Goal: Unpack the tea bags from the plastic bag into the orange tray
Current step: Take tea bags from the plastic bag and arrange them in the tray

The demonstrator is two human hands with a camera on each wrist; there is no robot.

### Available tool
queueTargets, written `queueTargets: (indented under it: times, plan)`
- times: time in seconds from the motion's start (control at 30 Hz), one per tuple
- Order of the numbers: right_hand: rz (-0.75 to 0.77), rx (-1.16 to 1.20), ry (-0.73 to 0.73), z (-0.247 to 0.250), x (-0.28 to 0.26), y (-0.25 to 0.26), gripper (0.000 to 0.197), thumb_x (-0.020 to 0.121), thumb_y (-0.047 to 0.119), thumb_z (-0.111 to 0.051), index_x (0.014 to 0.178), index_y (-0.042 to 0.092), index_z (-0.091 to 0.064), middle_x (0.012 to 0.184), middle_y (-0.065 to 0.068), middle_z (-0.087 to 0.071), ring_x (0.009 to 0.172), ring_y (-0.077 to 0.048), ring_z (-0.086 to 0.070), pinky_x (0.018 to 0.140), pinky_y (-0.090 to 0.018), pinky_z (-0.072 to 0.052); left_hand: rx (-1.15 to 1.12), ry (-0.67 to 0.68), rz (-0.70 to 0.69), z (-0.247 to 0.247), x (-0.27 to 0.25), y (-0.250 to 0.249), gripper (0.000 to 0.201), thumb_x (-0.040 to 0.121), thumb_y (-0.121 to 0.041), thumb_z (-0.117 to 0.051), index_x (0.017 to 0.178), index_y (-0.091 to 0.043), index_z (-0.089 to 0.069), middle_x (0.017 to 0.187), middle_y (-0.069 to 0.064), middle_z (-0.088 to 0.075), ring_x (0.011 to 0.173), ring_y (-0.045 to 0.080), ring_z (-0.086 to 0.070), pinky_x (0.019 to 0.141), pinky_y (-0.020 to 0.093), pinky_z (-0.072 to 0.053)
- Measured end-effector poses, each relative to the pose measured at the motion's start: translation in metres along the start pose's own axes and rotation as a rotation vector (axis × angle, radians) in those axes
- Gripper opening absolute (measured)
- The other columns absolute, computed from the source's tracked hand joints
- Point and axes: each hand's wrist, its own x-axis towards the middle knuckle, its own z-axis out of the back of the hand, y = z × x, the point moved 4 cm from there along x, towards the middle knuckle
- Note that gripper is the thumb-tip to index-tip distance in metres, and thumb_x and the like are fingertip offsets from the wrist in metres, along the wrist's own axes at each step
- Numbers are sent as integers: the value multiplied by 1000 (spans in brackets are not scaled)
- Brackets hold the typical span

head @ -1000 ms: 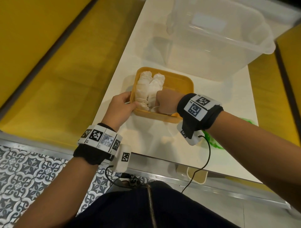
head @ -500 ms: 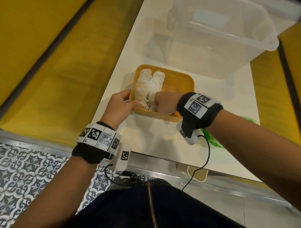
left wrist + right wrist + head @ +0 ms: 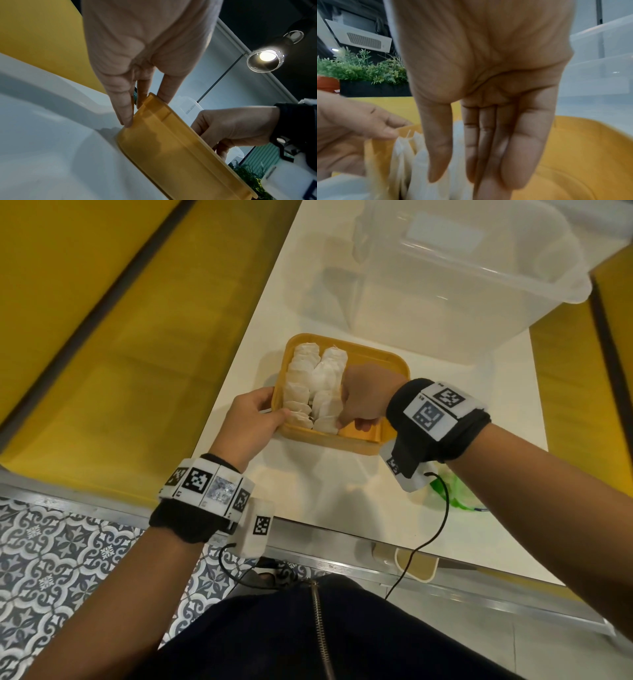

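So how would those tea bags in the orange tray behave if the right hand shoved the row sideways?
The tea bags look like thin, soft paper pouches, so they would probably crumple or lean, not slide stiffly. Standing on edge in two rows, they seem apt to topple. Likely very light: the left hand steadies the orange tray while the right hand presses them.

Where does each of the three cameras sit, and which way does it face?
Head: looks down at white table; both forearms show.
Left wrist: low beside square orange plastic tray, looking up; left hand holds its corner.
Right wrist: above tray, facing white paper tea bags; right hand straight-fingered.
All share the tray.
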Motion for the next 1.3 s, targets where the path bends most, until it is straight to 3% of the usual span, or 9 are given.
queueTargets:
  times: [0.17,0.43,0.63,0.7,0.77,0.87,0.97,1.2,1.3]
  plan:
    - [-48,-1,-129,10,2,-6,31,77,23,-79,61,10,-55,58,-2,-62,50,-15,-58,60,-29,-54,-1,2,-9,0,-1,-1,27,89,-7,-61,100,-31,-64,105,-6,-69,106,16,-63,97,41,-50]
    - [-70,-46,1,-12,16,6,39,81,18,-70,48,15,-50,46,2,-48,49,-12,-43,48,-23,-33,4,9,-8,0,-1,-1,28,88,-6,-61,100,-31,-65,104,-8,-69,105,14,-63,97,39,-51]
    - [-80,182,-28,7,7,-6,22,81,9,-71,63,7,-58,35,7,-55,34,-4,-54,35,-12,-41,-1,17,-11,1,-1,-2,26,89,-8,-61,101,-30,-64,104,-7,-68,104,13,-63,96,37,-51]
    - [-94,242,-117,21,6,-9,6,82,4,-65,78,0,-68,58,-6,-69,51,-13,-66,52,-22,-57,-6,19,-14,1,-1,-2,26,89,-8,-61,101,-31,-64,103,-9,-68,103,12,-63,95,36,-51]
    - [-64,260,-243,32,9,-9,15,86,1,-57,93,0,-70,78,-16,-71,70,-26,-71,68,-34,-61,-7,22,-12,0,-1,-2,26,89,-8,-61,101,-31,-64,103,-10,-68,103,12,-63,95,36,-51]
    - [35,194,-374,35,20,-1,18,86,4,-57,97,11,-69,88,-12,-66,70,-27,-66,67,-33,-59,0,23,-10,1,-1,-2,27,89,-9,-62,105,-29,-64,107,-8,-68,107,13,-62,98,39,-50]
    - [57,104,-373,30,33,5,14,84,14,-65,97,18,-67,94,-5,-61,80,-25,-63,69,-31,-53,1,28,-13,2,-2,-2,26,89,-8,-61,103,-30,-64,105,-9,-69,106,13,-62,97,38,-50]
    - [78,-28,-347,30,39,12,9,81,10,-68,85,16,-65,96,-8,-64,83,-28,-62,69,-32,-51,-2,34,-21,2,-2,-3,28,88,-7,-62,94,-34,-65,99,-11,-69,100,11,-64,94,34,-51]
    - [71,-61,-324,31,36,9,11,80,10,-72,90,11,-69,95,-9,-67,86,-28,-63,74,-35,-54,-9,33,-24,2,-2,-2,27,88,-7,-62,96,-33,-65,98,-10,-69,98,11,-64,93,33,-51]
